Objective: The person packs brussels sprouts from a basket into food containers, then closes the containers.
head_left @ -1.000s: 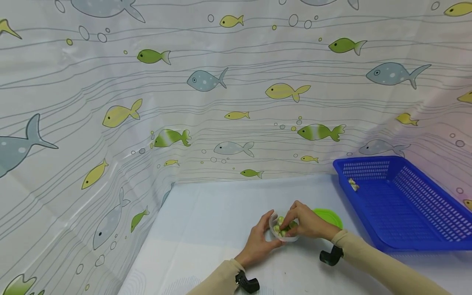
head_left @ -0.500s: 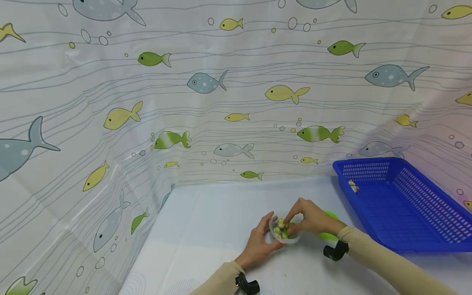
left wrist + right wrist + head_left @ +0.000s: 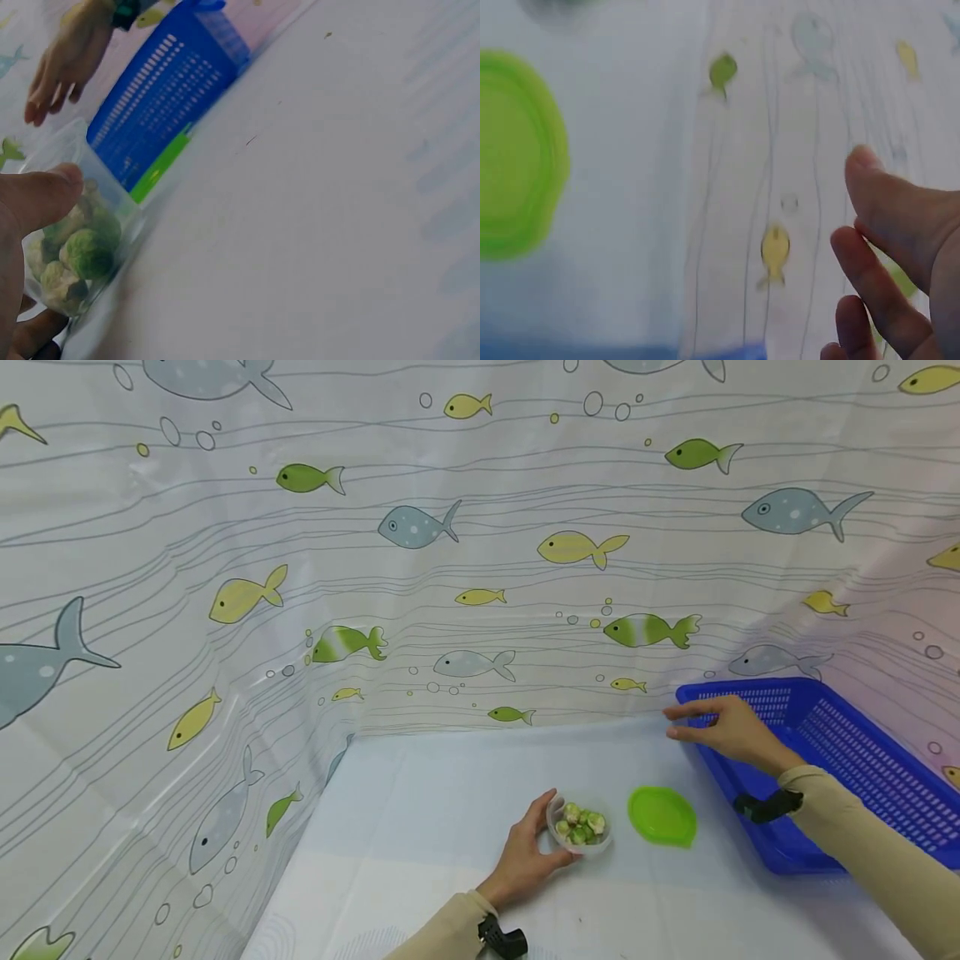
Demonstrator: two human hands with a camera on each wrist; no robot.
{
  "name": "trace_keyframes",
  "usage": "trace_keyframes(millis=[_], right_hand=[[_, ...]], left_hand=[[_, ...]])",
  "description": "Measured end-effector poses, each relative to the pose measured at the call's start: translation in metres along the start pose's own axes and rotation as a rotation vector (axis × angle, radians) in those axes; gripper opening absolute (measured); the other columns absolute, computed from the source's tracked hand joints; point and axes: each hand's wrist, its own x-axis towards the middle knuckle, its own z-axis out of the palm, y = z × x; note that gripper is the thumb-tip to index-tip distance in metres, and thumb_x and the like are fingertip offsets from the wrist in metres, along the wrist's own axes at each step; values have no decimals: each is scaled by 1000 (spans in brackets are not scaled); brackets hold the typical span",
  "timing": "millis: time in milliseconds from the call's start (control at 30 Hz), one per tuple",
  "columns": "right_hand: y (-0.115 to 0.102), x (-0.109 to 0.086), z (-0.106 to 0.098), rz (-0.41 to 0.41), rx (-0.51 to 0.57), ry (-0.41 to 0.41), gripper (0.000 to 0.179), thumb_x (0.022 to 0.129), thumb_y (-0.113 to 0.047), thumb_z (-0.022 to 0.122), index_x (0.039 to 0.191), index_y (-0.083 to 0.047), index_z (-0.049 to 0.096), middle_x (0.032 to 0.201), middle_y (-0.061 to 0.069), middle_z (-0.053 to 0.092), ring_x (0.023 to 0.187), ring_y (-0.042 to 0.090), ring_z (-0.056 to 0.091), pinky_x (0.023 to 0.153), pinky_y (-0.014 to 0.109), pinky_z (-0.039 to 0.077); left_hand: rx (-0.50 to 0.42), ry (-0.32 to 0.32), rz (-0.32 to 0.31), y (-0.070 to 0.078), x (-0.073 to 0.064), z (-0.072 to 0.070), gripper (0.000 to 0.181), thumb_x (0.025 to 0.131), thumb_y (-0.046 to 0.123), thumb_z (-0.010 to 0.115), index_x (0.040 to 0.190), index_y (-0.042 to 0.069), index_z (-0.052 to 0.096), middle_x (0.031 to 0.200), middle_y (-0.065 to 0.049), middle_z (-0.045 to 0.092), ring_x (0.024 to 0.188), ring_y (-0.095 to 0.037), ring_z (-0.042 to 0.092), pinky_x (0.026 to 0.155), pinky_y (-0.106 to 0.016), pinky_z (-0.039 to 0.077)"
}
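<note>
My left hand point(image 3: 527, 853) grips a small clear plastic container point(image 3: 606, 846) from its left side, thumb at the near side and fingers at the far side. Several Brussels sprouts point(image 3: 581, 825) lie inside it; through the clear wall they also show in the left wrist view, below the thumb point(image 3: 45, 196). My right hand point(image 3: 723, 727) hovers over the left rim of the blue basket point(image 3: 720, 789), with nothing between thumb and fingers. In the right wrist view its fingers point(image 3: 874, 281) are loosely bent. A green lid point(image 3: 662, 816) lies flat between container and basket.
The blue basket stands at the right on the white tabletop point(image 3: 420, 810). A fish-print sheet point(image 3: 465, 560) hangs behind and along the left side. My right forearm point(image 3: 877, 852) crosses over the basket's near left corner.
My right hand has left the sprouts in the container and moved right and up to the basket's rim, uncovering the green lid. The left hand and the container have stayed in place.
</note>
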Motion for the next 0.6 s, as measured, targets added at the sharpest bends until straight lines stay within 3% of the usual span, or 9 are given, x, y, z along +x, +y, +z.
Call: trace_keyframes(millis=[67,167,233,433,600], right_hand=[[15,-1,-13,35,-3,33,57,96,-51,76,138,-11,72,144,22,66,114,35,64,86,45,59],[40,-3,-25,71,-17,74,62,99,-51,72,143,-7,67,147,28,61,130,48,57,98,65,51],[57,-4,-27,90,-26,87,64,101,-49,70,144,-2,65,145,33,60,133,53,53,100,72,47],[102,-5,-18,128,-97,68,60,101,-43,72,140,3,66,138,35,64,125,58,60,98,72,50],[118,-2,-13,115,-151,24,56,100,-40,74,135,4,69,133,36,66,121,60,61,92,69,54]], left_hand=[[2,1,7,-1,0,0,96,87,19,88,164,2,32,162,-20,49,144,-28,57,121,-39,45],[13,14,28,-3,0,0,96,86,18,88,162,1,33,160,-21,51,142,-30,59,120,-40,47],[19,19,40,-4,0,0,96,85,17,89,162,0,34,159,-22,52,141,-31,59,120,-40,47],[11,10,28,-4,0,-1,96,86,18,88,163,2,33,161,-21,50,143,-32,57,121,-40,45],[-20,9,-1,-2,0,-1,96,86,18,89,163,3,34,161,-18,51,143,-33,58,122,-41,45]])
